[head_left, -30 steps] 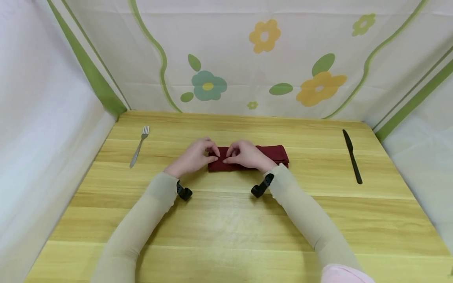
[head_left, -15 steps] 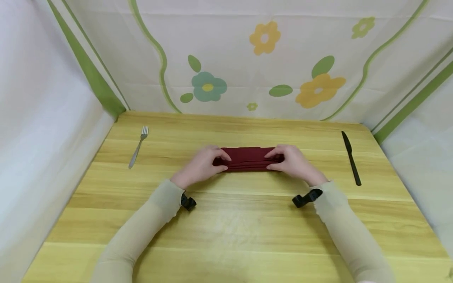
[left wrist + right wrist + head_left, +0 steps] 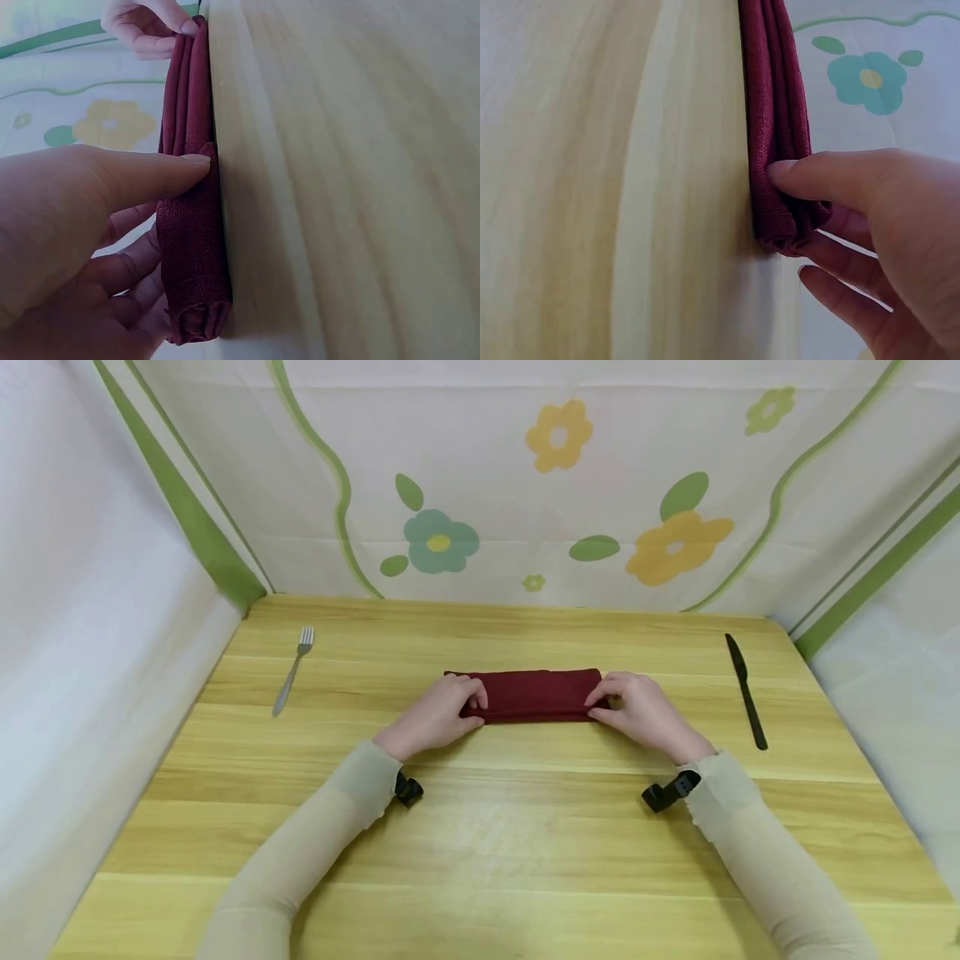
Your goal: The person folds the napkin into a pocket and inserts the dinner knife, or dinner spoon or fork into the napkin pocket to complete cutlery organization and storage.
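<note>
A dark red cloth napkin (image 3: 536, 695), folded into a long narrow strip, lies crosswise on the wooden table. My left hand (image 3: 435, 712) pinches it near the left end, thumb on the front edge and fingers over the top and behind. In the left wrist view the stacked layers of the napkin (image 3: 191, 240) show beside the thumb. At the other end my right hand (image 3: 645, 712) pinches the right corner. The right wrist view shows that thumb pressed into the front folds of the napkin (image 3: 769, 97), with the fingers partly hidden behind the cloth.
A metal fork (image 3: 294, 670) lies at the table's left, tines pointing away. On the right lies a black knife (image 3: 745, 689). White curtains with flower prints (image 3: 442, 543) enclose the back and sides of the table (image 3: 480, 860).
My right hand has moved from the napkin's left part to its right end. My left hand has shifted slightly right and nearer. The front layers, spread half a second ago, now look more even.
</note>
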A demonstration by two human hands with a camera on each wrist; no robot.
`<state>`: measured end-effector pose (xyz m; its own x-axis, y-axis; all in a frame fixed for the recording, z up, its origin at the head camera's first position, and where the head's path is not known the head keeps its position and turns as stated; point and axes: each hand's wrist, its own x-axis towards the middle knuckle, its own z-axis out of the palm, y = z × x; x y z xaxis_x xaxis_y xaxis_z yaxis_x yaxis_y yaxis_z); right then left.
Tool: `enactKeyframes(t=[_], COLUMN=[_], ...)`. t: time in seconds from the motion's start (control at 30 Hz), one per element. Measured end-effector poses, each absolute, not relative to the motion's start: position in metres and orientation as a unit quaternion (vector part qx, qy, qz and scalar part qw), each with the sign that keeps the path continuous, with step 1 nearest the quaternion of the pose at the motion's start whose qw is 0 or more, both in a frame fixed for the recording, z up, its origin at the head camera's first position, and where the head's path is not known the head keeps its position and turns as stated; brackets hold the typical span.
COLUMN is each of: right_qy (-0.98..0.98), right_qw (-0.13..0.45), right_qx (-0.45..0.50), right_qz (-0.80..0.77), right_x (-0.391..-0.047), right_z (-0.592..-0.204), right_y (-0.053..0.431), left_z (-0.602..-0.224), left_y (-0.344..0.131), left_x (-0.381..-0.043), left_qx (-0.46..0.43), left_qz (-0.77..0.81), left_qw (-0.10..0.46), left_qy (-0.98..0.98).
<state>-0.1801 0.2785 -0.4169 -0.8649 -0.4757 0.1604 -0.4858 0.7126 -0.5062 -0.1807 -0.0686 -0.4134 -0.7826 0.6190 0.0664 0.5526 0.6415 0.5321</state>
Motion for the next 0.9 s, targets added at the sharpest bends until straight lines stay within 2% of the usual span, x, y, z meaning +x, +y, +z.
enactKeyframes(t=[0.13,0.37,0.67,0.9], right_qy=[-0.926,-0.918,-0.932,-0.928], right_qw=[0.026,0.091,0.031,0.074], right_qx=[0.268,0.306,0.297,0.272], right_qz=[0.264,0.236,0.203,0.243], right_x=[-0.178,-0.170,-0.166,-0.162], right_z=[-0.416,-0.411,-0.413,-0.404], right_y=[0.278,0.279,0.283,0.281], left_z=[-0.414,-0.415,-0.414,-0.406], left_y=[-0.069,-0.069,-0.072,-0.089], left_x=[-0.181,-0.185,-0.183,-0.172], left_qx=[0.334,0.342,0.326,0.301], left_qz=[0.271,0.285,0.305,0.348], left_qw=[0.066,0.076,0.077,0.036], left_qy=[0.900,0.892,0.891,0.887])
